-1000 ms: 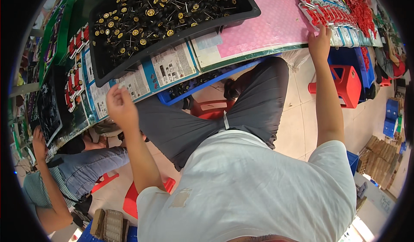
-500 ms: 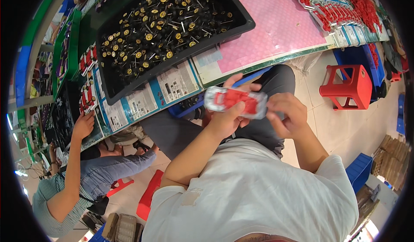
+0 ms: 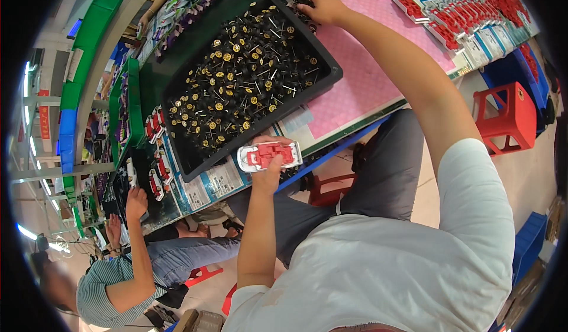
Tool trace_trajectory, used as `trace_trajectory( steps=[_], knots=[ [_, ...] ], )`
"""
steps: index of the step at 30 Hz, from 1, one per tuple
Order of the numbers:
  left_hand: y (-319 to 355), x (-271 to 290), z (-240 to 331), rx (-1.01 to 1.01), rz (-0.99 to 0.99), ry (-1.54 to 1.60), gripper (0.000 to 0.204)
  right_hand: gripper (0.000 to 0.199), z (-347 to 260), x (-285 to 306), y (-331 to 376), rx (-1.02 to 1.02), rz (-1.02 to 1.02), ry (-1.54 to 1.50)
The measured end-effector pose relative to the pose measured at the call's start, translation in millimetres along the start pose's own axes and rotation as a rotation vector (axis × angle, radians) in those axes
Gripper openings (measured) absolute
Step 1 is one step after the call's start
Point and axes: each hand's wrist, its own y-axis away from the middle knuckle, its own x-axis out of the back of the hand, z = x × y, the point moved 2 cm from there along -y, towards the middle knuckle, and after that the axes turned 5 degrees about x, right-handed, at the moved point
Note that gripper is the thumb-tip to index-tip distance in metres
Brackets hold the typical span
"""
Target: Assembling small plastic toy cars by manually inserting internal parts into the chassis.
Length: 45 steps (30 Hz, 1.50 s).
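From my end, the red-and-white toy car [image 3: 258, 156] sits right at the centre of the dial, held upright in the left hand [image 3: 267, 178] with the thumb pressed across its top. I read that grip as firm enough, but it is one-sided: if the thumb relaxed, the car could tip off the fingers and drop past the near edge of the desk [image 3: 349, 92] into the lap.

The right hand [image 3: 324, 7] is far out, just past 12 o'clock, its fingers curled down over black wheel parts [image 3: 303, 2] lying beyond the far rim of the black tray [image 3: 336, 73]. I can't tell whether it grips one or only touches them. With the fingertips partly hidden, I'd worry about two coming up together, or one rolling away across the pink sheet [image 3: 370, 48].

The tray, toward 11 o'clock, is heaped with wheels and axles [image 3: 236, 48] in a tangle, so a careless pull there could drag neighbours out. That long right arm also passes near the rows of car bodies [image 3: 441, 24] between 1 and 2; a wide elbow swing might knock them askew.
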Motion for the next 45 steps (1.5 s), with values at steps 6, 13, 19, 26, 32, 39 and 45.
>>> trace_trajectory(
  steps=[6, 13, 19, 26, 32, 39, 45],
  knots=[
    [-0.7, -4.4, 3.6, 0.006, 0.081, -0.008, 0.05, 0.047, -1.5, -43.2, -51.4, 0.01, -0.197, 0.209],
    [-1.4, 2.4, 6.1, 0.074, 0.042, 0.074, 0.054, 0.058, -10.7, -11.6, -37.9, 0.096, -0.195, 0.087],
    [-3.7, 0.9, 7.4, 0.05, 0.027, 0.02, 0.053, 0.038, 8.6, -3.0, -11.7, 0.06, -0.147, -0.125],
    [-2.6, -1.1, 9.2, 0.04, 0.047, 0.026, 0.053, 0.025, 0.9, 41.2, 40.0, 0.224, -0.198, -0.202],
    [-3.4, -3.2, 10.3, 0.003, 0.029, 0.069, 0.048, 0.013, 2.3, 61.7, 47.3, 0.164, -0.195, -0.29],
    [-3.8, -4.8, 8.6, -0.021, -0.004, 0.098, 0.04, 0.024, 17.3, 76.8, 73.6, -0.022, -0.144, -0.361],
    [-1.6, -7.6, 13.6, -0.052, -0.021, 0.026, 0.037, 0.039, 37.2, 92.4, 89.9, -0.059, -0.019, -0.351]
  ],
)
